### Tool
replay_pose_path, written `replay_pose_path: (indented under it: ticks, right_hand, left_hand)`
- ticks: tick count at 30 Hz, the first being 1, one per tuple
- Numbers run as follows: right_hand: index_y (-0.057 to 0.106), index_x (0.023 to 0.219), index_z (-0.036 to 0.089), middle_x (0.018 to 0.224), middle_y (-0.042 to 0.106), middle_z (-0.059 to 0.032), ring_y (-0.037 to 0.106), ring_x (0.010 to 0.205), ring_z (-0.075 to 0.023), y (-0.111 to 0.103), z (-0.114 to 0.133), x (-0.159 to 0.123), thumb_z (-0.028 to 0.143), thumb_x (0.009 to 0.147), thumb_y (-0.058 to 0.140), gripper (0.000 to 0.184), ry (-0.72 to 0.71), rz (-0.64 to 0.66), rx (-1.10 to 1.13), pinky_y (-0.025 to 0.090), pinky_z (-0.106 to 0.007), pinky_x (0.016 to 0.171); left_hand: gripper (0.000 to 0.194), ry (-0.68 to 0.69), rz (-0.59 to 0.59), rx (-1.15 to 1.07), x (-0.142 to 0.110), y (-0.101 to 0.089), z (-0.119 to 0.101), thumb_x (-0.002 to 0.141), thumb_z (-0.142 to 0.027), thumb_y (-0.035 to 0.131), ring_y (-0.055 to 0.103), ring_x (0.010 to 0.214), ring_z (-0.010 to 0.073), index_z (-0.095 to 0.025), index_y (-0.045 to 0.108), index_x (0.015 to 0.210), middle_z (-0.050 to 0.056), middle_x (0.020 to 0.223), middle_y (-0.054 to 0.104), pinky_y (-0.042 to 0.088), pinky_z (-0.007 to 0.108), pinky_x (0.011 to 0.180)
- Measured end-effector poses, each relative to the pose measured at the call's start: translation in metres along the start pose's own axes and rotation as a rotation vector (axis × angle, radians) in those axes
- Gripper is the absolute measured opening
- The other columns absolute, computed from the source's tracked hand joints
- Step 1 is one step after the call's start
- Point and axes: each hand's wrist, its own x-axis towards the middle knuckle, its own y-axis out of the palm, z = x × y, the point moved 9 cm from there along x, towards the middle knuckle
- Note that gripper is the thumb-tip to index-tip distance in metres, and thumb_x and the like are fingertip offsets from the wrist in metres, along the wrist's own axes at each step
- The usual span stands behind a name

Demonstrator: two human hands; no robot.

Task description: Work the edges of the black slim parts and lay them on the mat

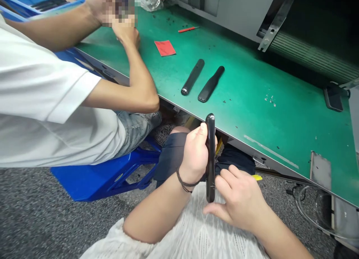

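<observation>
Clearly, the left hand (pixel 196 152) is closed round a glossy black piece (pixel 210 154), its thumb lying along the near side. One rounded end projects past that thumb toward the counter (pixel 241 102); the other extends back past the wrist, which wears a dark bracelet (pixel 183 185). Just beside this nearer end is the right hand (pixel 238 197), its fingers half curled and its thumb spread apart near the tip; whether it touches or grips the piece, I cannot tell.

Beyond the left hand, two similar dark pieces (pixel 211 84) lie side by side on the counter. Farther from it, and somewhat to its left, are a red square (pixel 165 48) and a slim red tool (pixel 187 29). Well off to the right hand's right, a phone (pixel 333 97) rests toward the counter's far end. Left of both hands sits a co-worker in a white shirt (pixel 56 87).
</observation>
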Motion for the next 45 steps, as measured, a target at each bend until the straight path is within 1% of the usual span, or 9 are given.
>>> replay_pose_path:
  ticks: [20,23,25,29,31,33,38,42,45]
  right_hand:
    - [0.049,0.071,0.021,0.066,0.042,-0.0006,0.032,0.067,-0.0186,-0.01,-0.007,-0.012,0.047,0.109,0.054,0.046,0.041,-0.221,-0.063,0.02,-0.037,0.06]
    - [0.058,0.094,0.018,0.077,0.054,-0.0024,0.045,0.073,-0.0189,-0.003,-0.028,-0.017,0.045,0.108,0.056,0.031,0.159,-0.223,0.096,0.033,-0.034,0.062]
    - [0.058,0.117,0.013,0.092,0.06,-0.0075,0.055,0.083,-0.0217,0.012,-0.048,-0.021,0.027,0.109,0.049,0.018,0.27,-0.158,0.066,0.042,-0.034,0.067]
    - [0.051,0.15,0.021,0.088,0.058,-0.0048,0.056,0.069,-0.0189,0.045,-0.078,-0.028,-0.009,0.083,0.041,0.074,0.386,0.045,-0.164,0.034,-0.029,0.053]
    - [0.033,0.165,0.026,0.087,0.058,-0.0028,0.052,0.06,-0.016,0.053,-0.087,-0.032,-0.007,0.083,0.043,0.09,0.447,0.097,-0.104,0.032,-0.027,0.049]
    - [0.018,0.17,0.024,0.096,0.064,-0.0059,0.058,0.066,-0.0168,0.052,-0.086,-0.032,0.003,0.092,0.048,0.086,0.503,0.077,0.116,0.044,-0.027,0.055]
    - [0.059,0.14,0.024,0.104,0.067,-0.0058,0.064,0.082,-0.0166,0.045,-0.046,-0.015,0.026,0.094,0.07,0.047,0.456,-0.068,0.832,0.055,-0.027,0.066]
    - [0.07,0.105,0.021,0.083,0.061,0.0003,0.056,0.063,-0.0105,0.025,-0.043,-0.012,0.021,0.093,0.067,0.012,0.483,-0.374,0.915,0.045,-0.02,0.051]
    - [0.07,0.1,0.021,0.076,0.057,0.0024,0.051,0.057,-0.009,0.01,-0.049,-0.016,0.02,0.091,0.067,0.01,0.5,-0.499,0.854,0.039,-0.019,0.046]
  left_hand:
    - [0.044,-0.056,-0.337,-0.294,0.016,-0.047,0.004,0.113,-0.043,0.037,0.035,0.04,0.0082,-0.018,0.05,0.079,-0.006,0.054,0.042,0.03,0.017,0.038]
    - [0.044,-0.057,-0.399,-0.296,0.018,-0.062,0.006,0.112,-0.042,0.038,0.035,0.039,0.0083,-0.019,0.048,0.076,-0.006,0.053,0.04,0.028,0.017,0.038]
    - [0.044,-0.036,-0.439,-0.296,0.019,-0.071,0.006,0.111,-0.044,0.041,0.036,0.04,0.008,-0.019,0.047,0.076,-0.006,0.054,0.041,0.029,0.017,0.038]
    - [0.043,-0.002,-0.457,-0.297,0.022,-0.081,0.007,0.108,-0.047,0.047,0.037,0.041,0.008,-0.019,0.049,0.076,-0.005,0.058,0.044,0.031,0.018,0.039]
    - [0.043,0.002,-0.462,-0.308,0.022,-0.082,0.007,0.109,-0.046,0.046,0.037,0.041,0.0082,-0.019,0.049,0.075,-0.005,0.059,0.044,0.031,0.019,0.039]
    - [0.045,-0.006,-0.479,-0.327,0.022,-0.082,0.009,0.11,-0.045,0.041,0.036,0.04,0.0085,-0.019,0.049,0.075,-0.004,0.058,0.044,0.03,0.019,0.039]
    - [0.047,-0.067,-0.44,-0.378,0.026,-0.076,0.021,0.112,-0.045,0.031,0.03,0.038,0.0088,-0.02,0.045,0.075,-0.007,0.054,0.035,0.025,0.02,0.038]
    - [0.033,-0.1,-0.347,-0.146,0.028,-0.078,0.034,0.106,-0.044,0.046,0.053,0.054,0.0123,-0.018,0.056,0.089,0.001,0.074,0.058,0.043,0.022,0.049]
    - [0.032,0.277,-0.401,0.352,0.009,-0.087,-0.002,0.09,-0.037,0.072,0.066,0.111,0.0252,-0.019,0.061,0.115,0.014,0.125,0.065,0.056,0.036,0.089]
